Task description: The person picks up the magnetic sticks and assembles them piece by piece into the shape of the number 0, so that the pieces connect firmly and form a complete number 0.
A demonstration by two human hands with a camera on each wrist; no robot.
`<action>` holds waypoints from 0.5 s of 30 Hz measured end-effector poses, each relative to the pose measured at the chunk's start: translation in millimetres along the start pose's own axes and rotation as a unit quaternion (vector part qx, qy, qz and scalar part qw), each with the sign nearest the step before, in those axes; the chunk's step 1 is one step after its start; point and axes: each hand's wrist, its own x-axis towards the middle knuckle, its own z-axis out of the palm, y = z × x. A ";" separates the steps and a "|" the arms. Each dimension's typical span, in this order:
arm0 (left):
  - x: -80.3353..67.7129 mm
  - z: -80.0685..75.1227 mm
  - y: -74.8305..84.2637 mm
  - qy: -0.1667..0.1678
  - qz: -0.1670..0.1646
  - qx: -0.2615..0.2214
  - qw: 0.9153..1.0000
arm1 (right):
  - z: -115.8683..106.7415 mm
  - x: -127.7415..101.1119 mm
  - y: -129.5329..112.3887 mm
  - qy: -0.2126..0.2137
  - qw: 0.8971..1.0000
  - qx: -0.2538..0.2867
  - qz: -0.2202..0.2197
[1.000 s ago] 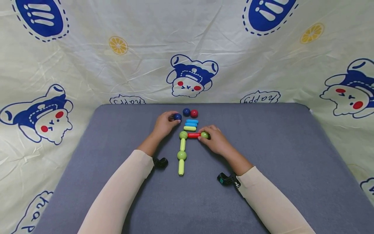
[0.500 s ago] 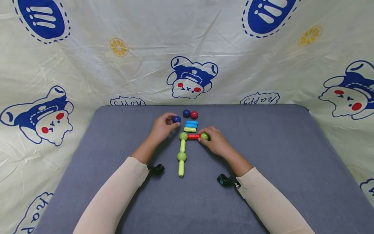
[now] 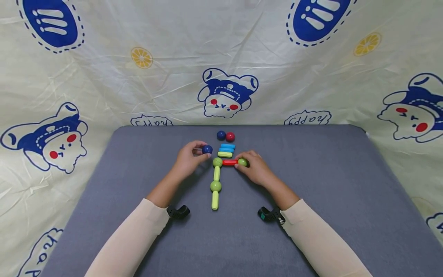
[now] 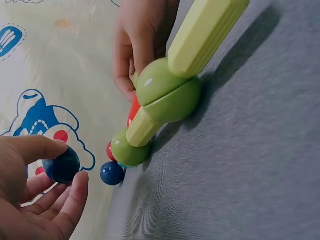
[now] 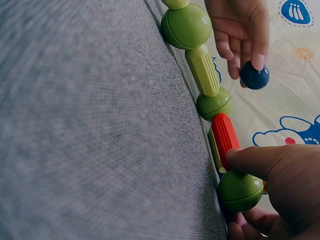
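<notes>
My left hand (image 3: 189, 158) pinches a dark blue ball (image 4: 63, 166) between thumb and fingertips, held up off the cloth. My right hand (image 3: 257, 167) grips the green ball (image 5: 241, 191) at the right end of a joined chain, thumb against the red rod (image 5: 225, 134). That red rod runs left to a green corner ball (image 3: 217, 162). From this corner a yellow-green rod (image 3: 216, 173), another green ball (image 3: 215, 186) and a second yellow-green rod (image 3: 215, 200) extend toward me. The held blue ball is left of and slightly beyond the corner ball.
Behind the chain lie two light blue rods (image 3: 227, 148) and a yellow-green rod (image 3: 225, 154), side by side. A second dark blue ball (image 3: 221, 135) and a red ball (image 3: 230, 137) sit beyond them. Grey cloth (image 3: 311, 173) covers the table; a printed curtain (image 3: 173, 88) hangs behind.
My left hand has drawn back toward me and slightly left, carrying the dark blue ball away from the other two balls. My right hand stays at the chain's end.
</notes>
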 end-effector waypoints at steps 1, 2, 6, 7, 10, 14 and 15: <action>-2.8 -0.3 -0.6 0.000 0.000 -0.002 1.000 | 0.2 -0.2 -0.1 0.000 1.000 -0.001 0.000; -5.5 -0.4 -1.3 0.000 0.000 -0.004 1.000 | 0.3 -0.3 -0.2 -0.001 1.000 -0.001 -0.001; -17.3 0.5 -3.9 0.000 0.008 -0.004 1.000 | 1.1 -0.1 0.0 0.000 1.000 0.003 -0.002; -20.1 0.6 -4.8 -0.001 0.011 0.000 1.000 | 1.2 0.0 0.0 0.001 1.000 0.003 -0.002; -28.5 0.5 -6.1 -0.007 0.017 0.012 1.000 | 1.3 0.0 0.1 0.000 1.000 0.003 -0.001; -38.1 -1.4 -5.7 -0.018 0.023 0.020 0.999 | 0.9 0.2 -0.1 0.000 1.000 0.004 0.001; -40.2 -2.1 -5.3 -0.021 0.023 0.019 0.999 | 0.7 0.3 -0.3 0.000 1.000 0.004 0.001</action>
